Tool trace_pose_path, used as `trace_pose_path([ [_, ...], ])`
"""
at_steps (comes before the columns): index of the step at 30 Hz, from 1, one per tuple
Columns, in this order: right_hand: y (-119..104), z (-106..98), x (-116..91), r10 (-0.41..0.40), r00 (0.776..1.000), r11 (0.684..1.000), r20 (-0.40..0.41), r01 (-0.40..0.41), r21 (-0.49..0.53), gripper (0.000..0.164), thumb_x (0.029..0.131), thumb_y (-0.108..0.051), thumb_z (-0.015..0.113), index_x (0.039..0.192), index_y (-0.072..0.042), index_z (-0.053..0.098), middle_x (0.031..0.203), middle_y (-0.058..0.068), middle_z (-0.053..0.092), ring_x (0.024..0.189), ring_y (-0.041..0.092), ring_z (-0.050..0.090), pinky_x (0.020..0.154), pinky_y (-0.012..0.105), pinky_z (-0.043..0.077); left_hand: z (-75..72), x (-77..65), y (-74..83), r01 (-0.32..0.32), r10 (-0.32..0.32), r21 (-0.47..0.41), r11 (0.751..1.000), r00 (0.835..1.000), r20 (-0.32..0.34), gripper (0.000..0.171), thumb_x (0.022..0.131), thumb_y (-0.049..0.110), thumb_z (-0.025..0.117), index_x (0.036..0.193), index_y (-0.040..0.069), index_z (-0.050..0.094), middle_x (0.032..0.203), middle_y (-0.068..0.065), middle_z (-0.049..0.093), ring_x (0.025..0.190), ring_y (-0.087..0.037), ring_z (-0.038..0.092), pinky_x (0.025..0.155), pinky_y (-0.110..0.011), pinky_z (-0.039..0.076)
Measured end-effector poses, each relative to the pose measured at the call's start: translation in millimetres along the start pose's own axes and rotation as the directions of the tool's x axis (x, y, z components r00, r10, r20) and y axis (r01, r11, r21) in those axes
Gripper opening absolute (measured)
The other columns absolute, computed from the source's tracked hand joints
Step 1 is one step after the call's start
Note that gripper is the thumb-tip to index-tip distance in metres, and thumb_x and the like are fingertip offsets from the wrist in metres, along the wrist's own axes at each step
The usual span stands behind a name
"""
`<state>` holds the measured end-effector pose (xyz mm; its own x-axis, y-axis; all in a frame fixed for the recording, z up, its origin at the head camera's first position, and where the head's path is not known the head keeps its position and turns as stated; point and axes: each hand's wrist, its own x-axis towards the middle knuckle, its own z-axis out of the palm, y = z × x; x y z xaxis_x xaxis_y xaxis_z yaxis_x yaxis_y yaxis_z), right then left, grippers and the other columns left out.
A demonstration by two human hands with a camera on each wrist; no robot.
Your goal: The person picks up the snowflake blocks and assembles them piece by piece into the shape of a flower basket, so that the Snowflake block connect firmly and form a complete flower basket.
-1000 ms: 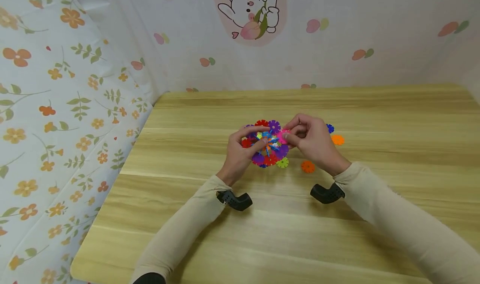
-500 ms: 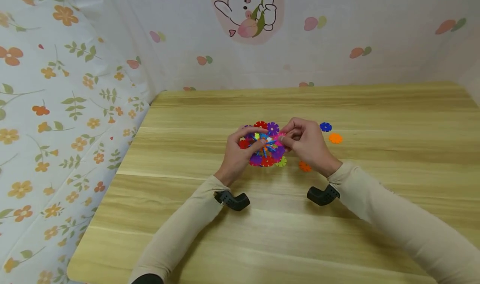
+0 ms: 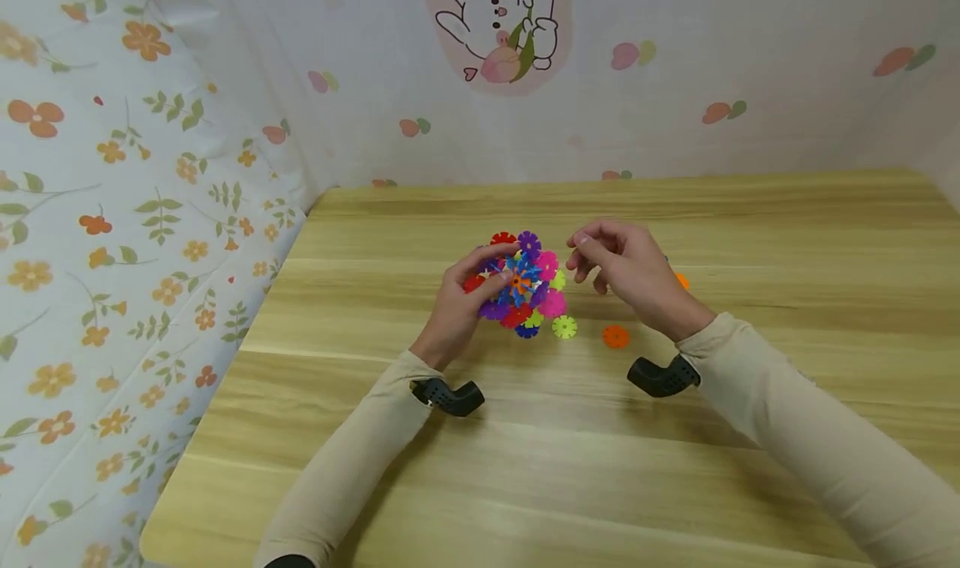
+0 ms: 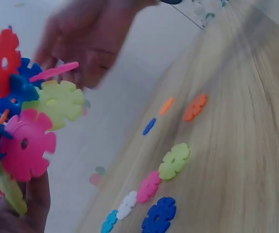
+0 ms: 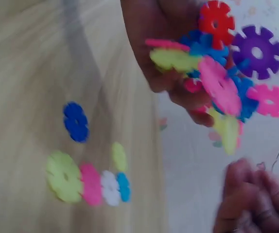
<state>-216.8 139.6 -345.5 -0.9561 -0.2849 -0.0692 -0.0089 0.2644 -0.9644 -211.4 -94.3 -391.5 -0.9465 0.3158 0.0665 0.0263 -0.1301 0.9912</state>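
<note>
My left hand [image 3: 453, 301] grips a round cluster of interlocking plastic snowflake discs [image 3: 517, 289] above the table, thumb across its front. Red, purple, pink, lime and blue notched discs stick out of it; a pink disc [image 4: 30, 145] and a lime disc [image 4: 59, 103] face outward in the left wrist view. To the right of the cluster, my right hand [image 3: 637, 272] is held apart from it, fingers loosely bent and holding nothing. The right wrist view shows the fingers [image 5: 241, 199] of that hand, blurred, below the cluster. The left palm is hidden behind the discs.
Loose discs lie on the wooden table [image 3: 525, 468]: a lime one [image 3: 565, 327], an orange one [image 3: 616, 336], and another orange one [image 3: 682, 281] partly behind the right hand. The left wrist view adds pink [image 4: 149, 187], white [image 4: 127, 205] and dark blue [image 4: 160, 216] discs.
My right hand has let go of a pink disc on the cluster's right side and drawn back to the right. The left hand has moved slightly left and turned the cluster.
</note>
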Motion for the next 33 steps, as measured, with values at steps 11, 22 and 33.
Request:
trace_pose_path([
  [11,16,5,-3,0.127,0.980,0.920,0.155,-0.174,0.350,0.042,0.107,-0.025,0.046,0.143,-0.008,0.034,0.108,-0.006,0.070,0.086,0.011,0.068,0.088,0.029,0.060,15.8,9.3,11.3,0.067,-0.073,0.068,0.995,0.994,0.083,0.038,0.108,0.021,0.046,0.145,0.024,0.050,0.143,-0.004,0.049,0.113,-0.019,0.063,0.090,-0.028,0.059],
  [22,36,6,-7,0.088,0.980,0.670,0.178,-0.190,0.717,0.031,0.105,-0.002,0.039,0.135,-0.011,0.041,0.105,-0.001,0.062,0.084,0.010,0.060,0.076,0.023,0.054,15.1,3.5,15.6,0.099,-0.071,-0.202,0.974,0.988,0.140,0.055,0.104,0.025,0.028,0.159,0.030,0.021,0.162,-0.005,0.021,0.131,-0.028,0.041,0.100,-0.037,0.044],
  [33,43,0,-8,-0.071,0.981,0.486,0.181,-0.124,0.865,0.039,0.106,0.001,0.036,0.141,-0.012,0.047,0.123,0.002,0.063,0.105,0.014,0.065,0.093,0.025,0.056,14.0,-0.7,17.5,0.064,-0.062,-0.052,0.997,0.997,0.056,0.068,0.094,-0.010,0.051,0.153,0.017,0.033,0.154,-0.013,0.040,0.085,-0.013,0.067,0.098,-0.036,0.057],
])
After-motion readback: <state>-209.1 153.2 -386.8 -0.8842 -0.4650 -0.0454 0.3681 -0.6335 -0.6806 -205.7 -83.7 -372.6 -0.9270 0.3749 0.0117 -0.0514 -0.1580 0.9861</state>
